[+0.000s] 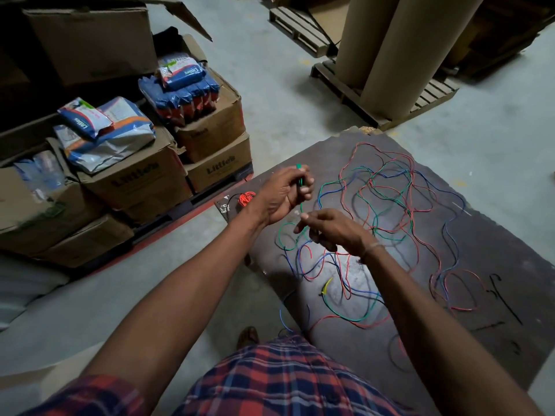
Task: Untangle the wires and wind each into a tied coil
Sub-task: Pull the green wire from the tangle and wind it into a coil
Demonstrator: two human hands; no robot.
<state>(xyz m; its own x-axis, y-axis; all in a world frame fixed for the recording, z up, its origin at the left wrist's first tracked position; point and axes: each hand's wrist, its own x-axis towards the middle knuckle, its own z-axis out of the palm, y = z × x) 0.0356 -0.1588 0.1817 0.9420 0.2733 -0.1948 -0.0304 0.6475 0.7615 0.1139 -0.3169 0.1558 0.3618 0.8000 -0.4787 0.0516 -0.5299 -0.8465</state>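
A tangle of red, green and blue wires (390,199) sprawls across a dark board (495,280). My left hand (285,193) is raised above the board's left edge and grips a small green coil (300,175), its wound turns showing between fingers and thumb. A green wire (301,210) runs down from that coil to my right hand (327,228), which pinches it just below. A finished red coil (247,199) lies at the board's left corner. A short yellow tie (326,285) rests among the loose strands near the front.
Stacked cardboard boxes (141,178) with blue and white packets (105,130) stand to the left on a red pallet. Tall brown paper rolls (390,55) sit on a wooden pallet (360,97) behind the board. Grey concrete floor lies between them.
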